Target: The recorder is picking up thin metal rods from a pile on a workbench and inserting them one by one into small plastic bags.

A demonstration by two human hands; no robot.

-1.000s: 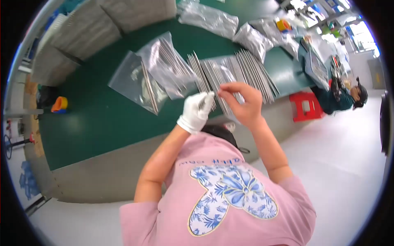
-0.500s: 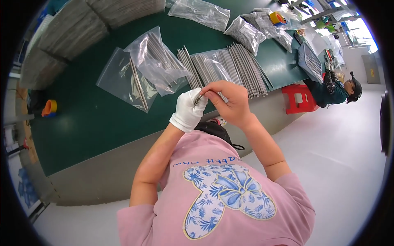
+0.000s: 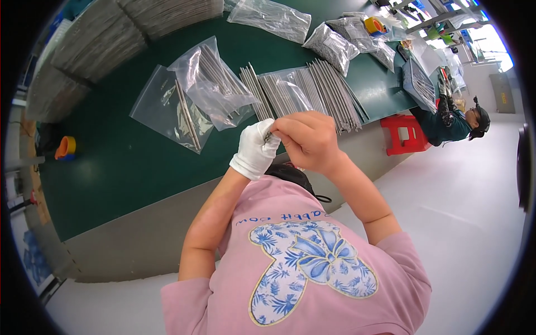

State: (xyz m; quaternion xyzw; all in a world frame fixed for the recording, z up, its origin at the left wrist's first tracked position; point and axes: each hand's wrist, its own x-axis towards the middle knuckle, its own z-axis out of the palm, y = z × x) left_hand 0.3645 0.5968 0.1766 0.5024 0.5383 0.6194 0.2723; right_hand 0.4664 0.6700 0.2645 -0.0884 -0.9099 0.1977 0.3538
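Observation:
My left hand (image 3: 254, 151), in a white glove, is closed around several small shiny metal parts (image 3: 268, 135), too small to tell their exact kind. Against its fingertips my right hand (image 3: 310, 139), bare, is curled in a pinch; what lies between its fingers is hidden. Just beyond both hands, thin grey metal rods (image 3: 335, 95) lie side by side at the table's near edge, with a clear plastic bag (image 3: 291, 89) over part of the row. To their left, another clear bag (image 3: 209, 84) holds more rods, overlapping a flat bag (image 3: 151, 106) with a few rods on it.
The green table (image 3: 117, 184) spreads to the left. Bundled grey stacks (image 3: 100, 42) stand at the far left. Filled bags (image 3: 332, 47) and a tape roll (image 3: 375, 25) sit at the back right; another tape roll (image 3: 67, 147) lies left. Near a red stool (image 3: 403, 134), a person (image 3: 455, 123) works.
My right hand has rolled inward over the left fingertips, its fingers curling more tightly. The left hand has barely moved and still grips the small metal parts.

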